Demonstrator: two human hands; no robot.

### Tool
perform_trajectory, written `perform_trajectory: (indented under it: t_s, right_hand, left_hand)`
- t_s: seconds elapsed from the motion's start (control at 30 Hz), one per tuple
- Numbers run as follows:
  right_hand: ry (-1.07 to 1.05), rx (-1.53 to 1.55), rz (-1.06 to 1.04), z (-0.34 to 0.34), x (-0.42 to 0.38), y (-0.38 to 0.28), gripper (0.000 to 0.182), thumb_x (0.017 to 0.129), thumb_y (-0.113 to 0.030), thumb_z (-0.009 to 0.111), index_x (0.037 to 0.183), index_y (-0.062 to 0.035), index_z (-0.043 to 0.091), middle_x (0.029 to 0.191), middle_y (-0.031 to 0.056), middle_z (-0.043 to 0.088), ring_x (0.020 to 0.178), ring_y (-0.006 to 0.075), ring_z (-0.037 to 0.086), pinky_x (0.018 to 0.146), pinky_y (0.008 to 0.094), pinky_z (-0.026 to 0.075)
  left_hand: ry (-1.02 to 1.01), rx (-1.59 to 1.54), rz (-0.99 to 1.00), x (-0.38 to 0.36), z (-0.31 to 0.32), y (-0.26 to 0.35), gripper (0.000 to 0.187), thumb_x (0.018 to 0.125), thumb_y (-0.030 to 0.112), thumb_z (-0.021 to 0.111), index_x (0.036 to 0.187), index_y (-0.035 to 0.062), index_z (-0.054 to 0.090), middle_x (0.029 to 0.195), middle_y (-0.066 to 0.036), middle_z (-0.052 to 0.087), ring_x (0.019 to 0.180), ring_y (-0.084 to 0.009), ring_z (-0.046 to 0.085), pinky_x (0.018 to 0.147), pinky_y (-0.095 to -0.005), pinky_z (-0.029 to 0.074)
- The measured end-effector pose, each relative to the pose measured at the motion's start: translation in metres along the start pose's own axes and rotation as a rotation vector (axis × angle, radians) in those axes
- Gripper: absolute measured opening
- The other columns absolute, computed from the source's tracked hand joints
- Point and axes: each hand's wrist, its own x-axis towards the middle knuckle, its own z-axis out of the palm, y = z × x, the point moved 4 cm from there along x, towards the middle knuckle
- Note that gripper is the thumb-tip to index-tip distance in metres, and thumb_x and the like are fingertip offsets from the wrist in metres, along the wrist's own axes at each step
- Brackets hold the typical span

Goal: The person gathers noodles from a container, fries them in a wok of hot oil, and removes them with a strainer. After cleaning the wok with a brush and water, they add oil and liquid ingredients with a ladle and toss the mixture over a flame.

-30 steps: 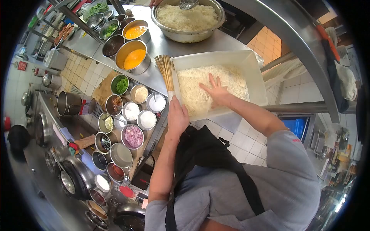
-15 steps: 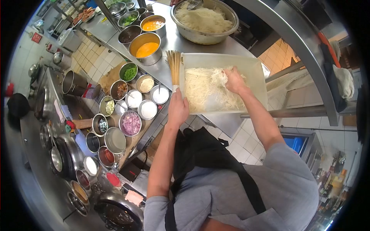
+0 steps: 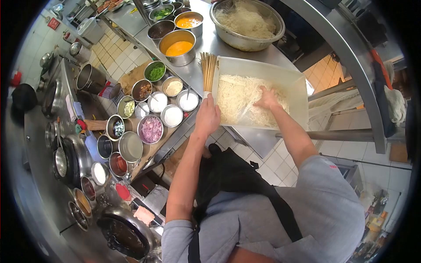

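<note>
A white rectangular tub holds pale shredded strands. My right hand rests in the strands with its fingers spread and nothing gripped. At the tub's left side, my left hand is wrapped round the lower end of a bundle of thin wooden sticks, which stands up along the tub wall. A large metal basin with more pale strands sits beyond the tub.
Left of my left hand are several metal bowls, including sliced onions, chopped greens and white powders. Pots of orange liquid stand behind them. A curved metal rail rises on the right.
My right hand has let go of a clump of strands, and its fingers have spread. The view has shifted, so the bowls and tub sit slightly differently in it.
</note>
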Motion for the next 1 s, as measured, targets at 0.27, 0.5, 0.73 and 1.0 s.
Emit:
perform_trajectory:
  t_s: [0.27,0.5,0.73,1.0]
  right_hand:
    - [0.15,-0.021,-0.153,0.016,0.027,0.033,0.11,0.066,-0.042,0.094,0.159,-0.0098,0.045,0.149,0.0275,0.054,0.146,0.0489,0.04,0.124,0.0471,0.035]
    - [0.068,-0.282,-0.169,-0.011,-0.055,-0.019,0.133,0.057,-0.059,0.097,0.166,-0.0165,0.032,0.164,0.0357,0.024,0.151,0.0539,0.028,0.125,0.056,0.029]
    - [0.173,-0.103,-0.177,0.023,0.004,0.002,0.119,0.067,-0.046,0.094,0.165,-0.0202,0.031,0.166,0.0375,0.014,0.148,0.0553,0.034,0.122,0.0557,0.035]
    - [0.212,0.221,-0.26,-0.023,0.023,0.037,0.081,0.079,-0.026,0.086,0.148,-0.0006,0.051,0.129,0.0232,0.067,0.125,0.0339,0.062,0.106,0.0456,0.051]
  left_hand:
    - [0.214,0.062,-0.017,-0.019,-0.014,0.004,0.06,0.099,0.019,0.061,0.147,-0.0102,0.04,0.131,-0.031,0.053,0.115,-0.0473,0.059,0.1,-0.0516,0.05]
    - [0.281,-0.165,-0.236,-0.135,-0.082,-0.023,0.061,0.098,0.008,0.063,0.149,-0.0119,0.037,0.136,-0.032,0.049,0.123,-0.0483,0.055,0.105,-0.0491,0.048]
    - [0.25,-0.28,-0.612,-0.277,-0.07,-0.054,0.06,0.098,0.008,0.063,0.152,-0.0066,0.041,0.136,-0.029,0.053,0.118,-0.0409,0.062,0.096,-0.0437,0.053]
    - [0.408,-0.613,-0.939,-0.439,-0.015,-0.105,0.061,0.099,0.007,0.065,0.155,0.001,0.042,0.126,-0.014,0.058,0.09,-0.0208,0.067,0.077,-0.0338,0.057]
